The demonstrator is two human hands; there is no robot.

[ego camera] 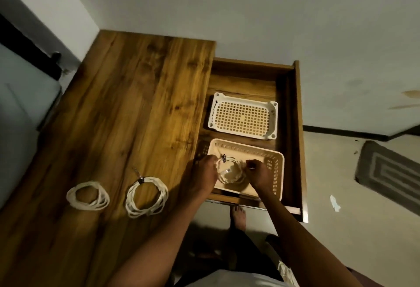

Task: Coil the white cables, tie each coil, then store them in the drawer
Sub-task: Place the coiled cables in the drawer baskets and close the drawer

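Left hand: the left hand is over the near basket's left rim, fingers curled and pinching the left side of a white cable coil close to its dark tie.
Right hand: the right hand is at the coil's right side with fingers curled; it seems to nip a strand, though blur keeps me from being sure.
Held coil: it sits low inside the peach basket, between the two hands.
Drawer: the wooden drawer stands pulled open to the right of the tabletop, with a white basket behind the peach one.
Tabletop: on the wooden table lie two more white coils, well left of the drawer. The tied coil has a dark tie at its top; the plain coil lies to its left, with no tie I can make out.
Floor: a bare foot below the drawer front, a grey mat off to the right.
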